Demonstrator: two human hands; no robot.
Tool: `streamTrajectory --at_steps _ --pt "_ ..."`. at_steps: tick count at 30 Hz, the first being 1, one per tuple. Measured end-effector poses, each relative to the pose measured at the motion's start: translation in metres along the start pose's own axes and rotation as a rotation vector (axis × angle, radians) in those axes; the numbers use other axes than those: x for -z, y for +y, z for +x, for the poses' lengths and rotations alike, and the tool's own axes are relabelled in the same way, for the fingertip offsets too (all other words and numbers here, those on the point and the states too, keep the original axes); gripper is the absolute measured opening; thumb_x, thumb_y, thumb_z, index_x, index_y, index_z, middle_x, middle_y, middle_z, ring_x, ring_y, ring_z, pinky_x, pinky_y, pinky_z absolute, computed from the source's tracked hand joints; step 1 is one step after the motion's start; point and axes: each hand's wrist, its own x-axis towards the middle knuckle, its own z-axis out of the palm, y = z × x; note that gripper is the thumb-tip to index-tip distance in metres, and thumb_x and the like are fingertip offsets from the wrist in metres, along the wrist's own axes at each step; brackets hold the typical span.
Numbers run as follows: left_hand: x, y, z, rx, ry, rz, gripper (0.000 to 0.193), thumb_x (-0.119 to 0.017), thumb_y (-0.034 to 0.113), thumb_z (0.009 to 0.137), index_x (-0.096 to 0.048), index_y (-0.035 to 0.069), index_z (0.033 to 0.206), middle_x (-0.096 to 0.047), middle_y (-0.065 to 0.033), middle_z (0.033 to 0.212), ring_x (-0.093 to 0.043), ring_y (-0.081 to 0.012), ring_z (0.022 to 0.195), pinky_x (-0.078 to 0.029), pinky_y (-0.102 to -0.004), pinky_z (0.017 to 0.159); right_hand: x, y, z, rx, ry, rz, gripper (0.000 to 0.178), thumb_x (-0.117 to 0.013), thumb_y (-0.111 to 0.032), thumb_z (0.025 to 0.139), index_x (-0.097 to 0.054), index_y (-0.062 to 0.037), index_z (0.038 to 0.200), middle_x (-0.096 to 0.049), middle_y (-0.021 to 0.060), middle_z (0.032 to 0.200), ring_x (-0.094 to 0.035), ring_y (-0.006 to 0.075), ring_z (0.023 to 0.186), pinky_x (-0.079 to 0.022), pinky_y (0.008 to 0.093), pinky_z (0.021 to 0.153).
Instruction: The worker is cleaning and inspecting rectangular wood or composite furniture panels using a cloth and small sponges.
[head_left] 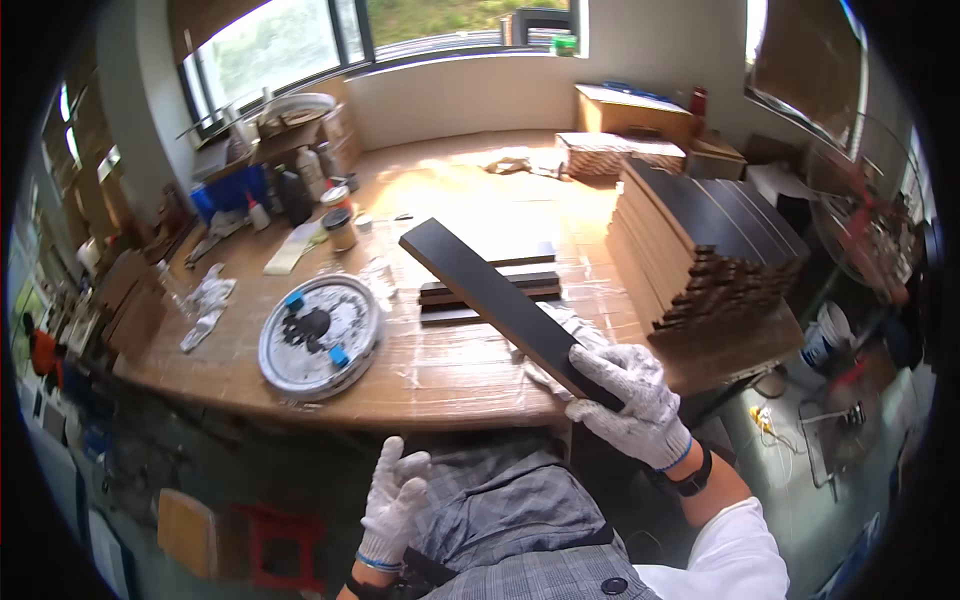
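My right hand (632, 400), in a white knit glove, is closed around the lower end of a long black board (500, 305). The board slants up and to the left over the table. My left hand (395, 500), gloved the same way, hangs in front of the table edge near my lap, fingers apart and holding nothing. Beyond the raised board lie several dark strips (440, 314), partly hidden by it. To their left sits a round white tray (272, 350) smeared with black, carrying a blue sponge piece (338, 355) and another blue piece (294, 300). A crumpled white cloth or glove (545, 378) lies partly behind the board.
On the right of the film-covered table (480, 388) stands a tall stack of dark-topped boards (650, 245). Jars (340, 230), bottles (292, 195) and a white rag (208, 305) occupy the left. Cartons (630, 110) stand at the back; a red stool (280, 545) is below left.
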Motion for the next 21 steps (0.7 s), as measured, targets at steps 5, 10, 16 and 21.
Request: streamTrajectory --at_steps 5,10,16,21 --pt "-0.012 -0.01 0.004 0.103 -0.001 -0.056 0.081 -0.077 0.036 0.083 -0.035 0.009 0.147 -0.065 -0.0083 0.111 -0.059 -0.0146 0.097 -0.048 -0.0329 0.09 0.085 0.041 -0.004 -0.217 0.255 -0.461 0.054 -0.078 -0.028 0.074 -0.066 -0.007 0.123 -0.064 0.0159 0.099 -0.058 0.032 0.094 -0.047 0.0418 0.086" --pt "-0.009 -0.016 0.007 0.137 0.014 -0.097 0.078 -0.078 0.031 0.083 -0.036 0.007 0.145 -0.064 -0.0086 0.11 -0.06 -0.0153 0.097 -0.049 -0.0337 0.09 0.125 0.091 0.051 -0.675 0.207 -0.816 0.052 -0.069 -0.044 0.081 -0.065 -0.0161 0.126 -0.063 0.02 0.114 -0.057 0.0353 0.111 -0.046 0.0426 0.098" --pt "-0.006 -0.018 0.009 0.057 0.004 0.022 0.067 -0.069 0.036 0.09 -0.039 0.007 0.143 -0.065 -0.0071 0.109 -0.061 -0.0148 0.095 -0.051 -0.0352 0.086 0.131 0.149 0.096 -0.805 0.051 -0.862 0.054 -0.063 -0.049 0.081 -0.064 -0.0182 0.126 -0.061 0.0178 0.123 -0.055 0.0359 0.116 -0.043 0.0437 0.102" --pt "0.017 -0.029 0.004 0.1 0.117 0.031 0.073 -0.071 0.037 0.088 -0.035 0.008 0.144 -0.065 -0.007 0.106 -0.062 -0.0157 0.094 -0.053 -0.037 0.086 0.163 0.169 0.087 -0.851 0.092 -0.811 0.054 -0.064 -0.051 0.082 -0.064 -0.0192 0.125 -0.063 0.0168 0.122 -0.054 0.0344 0.119 -0.042 0.0439 0.104"
